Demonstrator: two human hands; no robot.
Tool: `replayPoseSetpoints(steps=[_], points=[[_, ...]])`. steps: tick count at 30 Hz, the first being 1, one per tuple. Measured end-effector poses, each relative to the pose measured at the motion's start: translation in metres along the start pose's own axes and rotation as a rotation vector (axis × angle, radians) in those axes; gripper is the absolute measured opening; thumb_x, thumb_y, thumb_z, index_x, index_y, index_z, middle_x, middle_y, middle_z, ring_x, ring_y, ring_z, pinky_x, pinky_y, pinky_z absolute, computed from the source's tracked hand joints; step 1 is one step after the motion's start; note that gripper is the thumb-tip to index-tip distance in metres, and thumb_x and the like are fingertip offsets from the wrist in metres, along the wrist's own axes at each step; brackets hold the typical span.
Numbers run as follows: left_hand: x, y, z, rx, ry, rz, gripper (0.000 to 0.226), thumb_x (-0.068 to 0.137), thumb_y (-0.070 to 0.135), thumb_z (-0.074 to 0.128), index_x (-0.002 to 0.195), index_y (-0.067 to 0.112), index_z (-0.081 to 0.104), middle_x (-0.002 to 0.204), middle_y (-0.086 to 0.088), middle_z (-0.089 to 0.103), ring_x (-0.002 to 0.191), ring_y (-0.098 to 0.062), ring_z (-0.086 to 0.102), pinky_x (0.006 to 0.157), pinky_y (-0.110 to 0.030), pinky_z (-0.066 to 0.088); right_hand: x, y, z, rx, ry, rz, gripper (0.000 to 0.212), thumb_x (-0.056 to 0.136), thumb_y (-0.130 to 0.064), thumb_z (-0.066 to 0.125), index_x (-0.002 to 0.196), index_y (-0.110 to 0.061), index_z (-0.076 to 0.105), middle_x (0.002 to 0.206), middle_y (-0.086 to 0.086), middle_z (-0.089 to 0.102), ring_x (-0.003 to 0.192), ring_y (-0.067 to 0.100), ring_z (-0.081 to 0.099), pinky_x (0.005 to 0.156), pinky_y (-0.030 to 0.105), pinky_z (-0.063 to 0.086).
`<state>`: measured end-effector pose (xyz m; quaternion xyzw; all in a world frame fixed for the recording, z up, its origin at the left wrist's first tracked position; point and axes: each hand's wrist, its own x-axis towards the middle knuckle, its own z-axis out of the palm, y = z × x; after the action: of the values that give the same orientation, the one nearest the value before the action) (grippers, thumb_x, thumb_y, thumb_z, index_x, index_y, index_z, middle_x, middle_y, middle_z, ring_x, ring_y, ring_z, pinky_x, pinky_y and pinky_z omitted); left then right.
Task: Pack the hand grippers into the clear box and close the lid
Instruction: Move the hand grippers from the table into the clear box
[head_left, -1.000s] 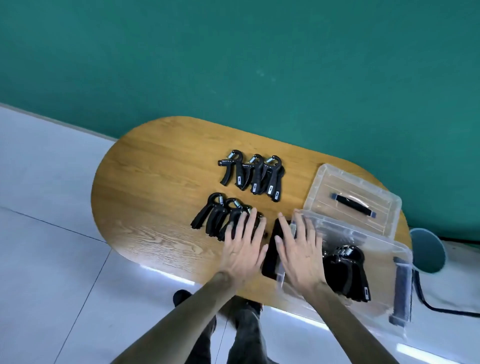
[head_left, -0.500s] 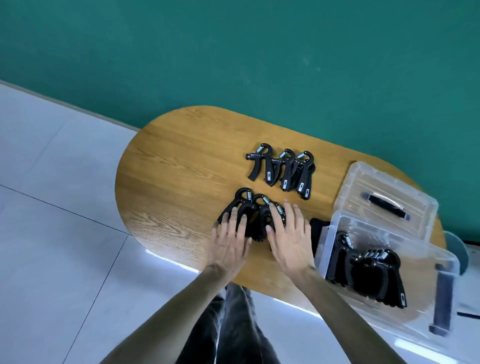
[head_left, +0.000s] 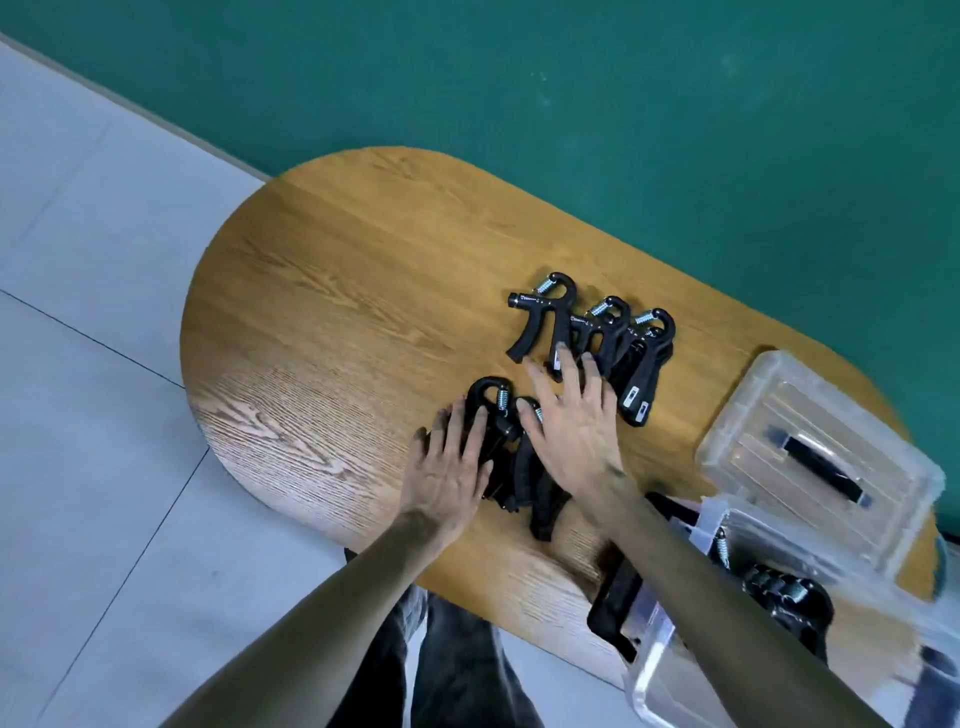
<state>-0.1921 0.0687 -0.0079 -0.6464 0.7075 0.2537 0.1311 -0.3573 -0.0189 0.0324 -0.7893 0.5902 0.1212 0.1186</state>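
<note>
Wood-grain oval table (head_left: 332, 312) leaves bare room at frame left. Lower right, the clear box (head_left: 670, 675) overhangs its edge. Left hand (head_left: 447, 467) and right hand (head_left: 576, 431) lie flat-fingered, grasping nothing, on the near black hand grippers (head_left: 540, 499); more grippers (head_left: 613, 343) and the ribbed lid (head_left: 821, 457) lie beyond.

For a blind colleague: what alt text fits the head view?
Both hands, left hand and right hand, lie open on the near hand grippers on a wooden table; the clear box sits open, its lid beside it.
</note>
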Motion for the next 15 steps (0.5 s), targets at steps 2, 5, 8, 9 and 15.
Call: replayPoseSetpoints(steps=[2,5,8,9,15], points=[[0.011,-0.002,0.005,-0.031,0.0,0.0,0.069,0.105,0.053,0.006,0.156,0.02,-0.026,0.166,-0.017,-0.019,0.154,-0.035,0.012,0.12,-0.054,0.024,0.022,0.0,0.006,0.005,0.002,-0.003,0.053,0.105,-0.048,0.031,0.153,-0.025,0.035,0.161,0.019,0.026,0.143,0.046,0.031,0.105,0.061,0.042],[0.023,-0.005,0.013,-0.079,0.008,0.022,0.066,0.105,0.053,0.006,0.156,0.027,-0.025,0.166,-0.014,-0.023,0.153,-0.035,0.015,0.118,-0.055,0.025,0.052,0.0,0.014,0.0,0.032,0.0,0.055,0.105,-0.05,0.03,0.153,-0.024,0.033,0.164,0.02,0.017,0.145,0.048,0.027,0.105,0.063,0.041],[0.028,-0.008,0.022,-0.139,0.029,0.037,0.062,0.106,0.053,0.007,0.154,0.035,-0.028,0.165,-0.009,-0.029,0.154,-0.034,0.011,0.12,-0.055,0.023,0.081,0.003,0.022,0.041,0.057,0.029,0.058,0.104,-0.053,0.032,0.155,-0.025,0.029,0.167,0.019,0.009,0.148,0.051,0.02,0.109,0.066,0.037],[0.029,-0.008,0.026,-0.165,0.042,0.038,0.061,0.107,0.053,0.008,0.154,0.037,-0.028,0.165,-0.007,-0.03,0.154,-0.033,0.009,0.121,-0.054,0.022,0.09,0.004,0.026,0.058,0.056,0.044,0.06,0.104,-0.054,0.033,0.156,-0.026,0.027,0.168,0.018,0.007,0.149,0.052,0.018,0.111,0.067,0.034],[0.028,-0.003,0.042,-0.192,0.171,-0.004,0.065,0.107,0.044,0.022,0.158,0.038,-0.018,0.168,-0.012,-0.02,0.124,-0.031,0.049,0.099,-0.051,0.045,0.126,0.002,0.043,0.08,-0.004,0.118,0.068,0.101,-0.056,0.037,0.16,-0.031,0.014,0.169,0.015,-0.01,0.15,0.055,-0.002,0.12,0.067,0.015]])
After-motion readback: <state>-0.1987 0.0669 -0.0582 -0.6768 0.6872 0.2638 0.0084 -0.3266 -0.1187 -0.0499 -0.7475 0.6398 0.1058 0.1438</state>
